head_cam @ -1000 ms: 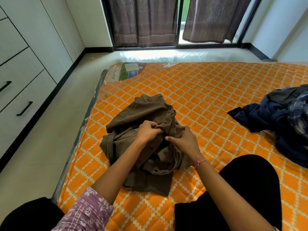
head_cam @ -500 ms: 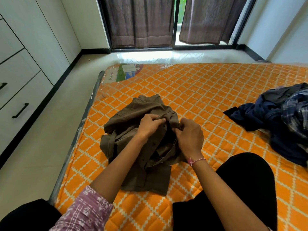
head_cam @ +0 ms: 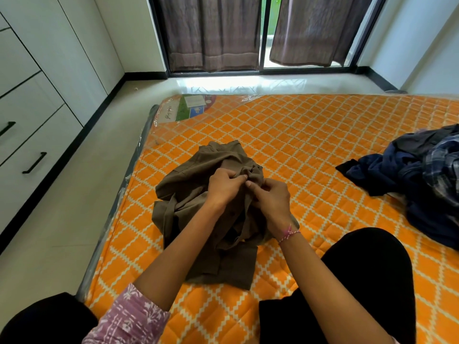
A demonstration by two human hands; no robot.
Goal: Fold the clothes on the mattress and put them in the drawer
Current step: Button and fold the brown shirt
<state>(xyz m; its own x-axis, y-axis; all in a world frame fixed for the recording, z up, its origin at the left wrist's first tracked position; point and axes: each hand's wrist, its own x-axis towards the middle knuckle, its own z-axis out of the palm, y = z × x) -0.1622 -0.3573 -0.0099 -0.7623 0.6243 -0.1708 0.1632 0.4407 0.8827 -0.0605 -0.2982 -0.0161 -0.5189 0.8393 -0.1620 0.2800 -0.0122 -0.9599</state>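
A crumpled olive-brown shirt (head_cam: 193, 175) lies on the orange quilted mattress (head_cam: 298, 135) in front of me. My left hand (head_cam: 224, 186) pinches a bunch of its fabric near the top. My right hand (head_cam: 270, 202), with a thread band at the wrist, pinches the fabric right beside it, fingertips almost meeting. A heap of dark blue and plaid clothes (head_cam: 422, 180) sits at the right edge of the mattress. White drawers with black handles (head_cam: 34, 162) stand along the left wall, all closed.
Pale floor (head_cam: 74, 219) runs between the mattress and the drawers. My knees in black trousers (head_cam: 367, 276) rest on the mattress at the bottom. Brown curtains (head_cam: 211, 33) hang over a glass door at the back.
Both hands have worked closer together on the shirt's upper part, and my right hand has shifted from flat against the cloth to pinching it. The dark heap has not moved.
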